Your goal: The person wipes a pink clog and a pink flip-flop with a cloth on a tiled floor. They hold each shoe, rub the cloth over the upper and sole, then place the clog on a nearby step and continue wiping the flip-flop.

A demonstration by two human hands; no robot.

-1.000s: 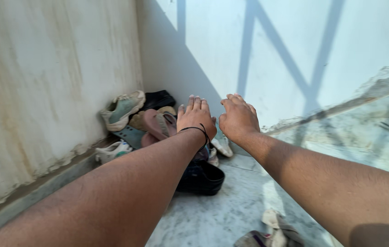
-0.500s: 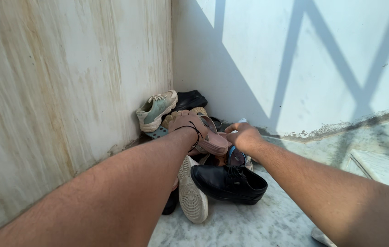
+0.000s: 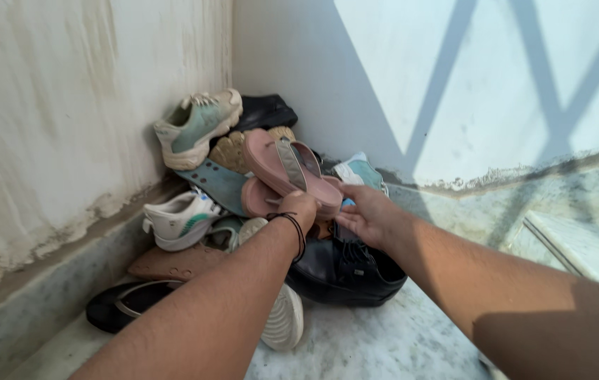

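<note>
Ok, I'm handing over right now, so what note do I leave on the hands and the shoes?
Left hand: closed on the pink sandals, lifted at the top of the shoe pile.
Right hand: open, fingers at the sandals' lower end, above the black dress shoe.
Pile sits in the wall corner: green-grey sneaker on top, white sneaker lower left.
Done: sandals gripped.
Left: the other shoes lie untouched.

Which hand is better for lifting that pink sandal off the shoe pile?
Probably the left hand: its fingers already grip the pink sandal from below. The right hand sits beside it, over the black shoe, fingers only near the sandal's end.
</note>
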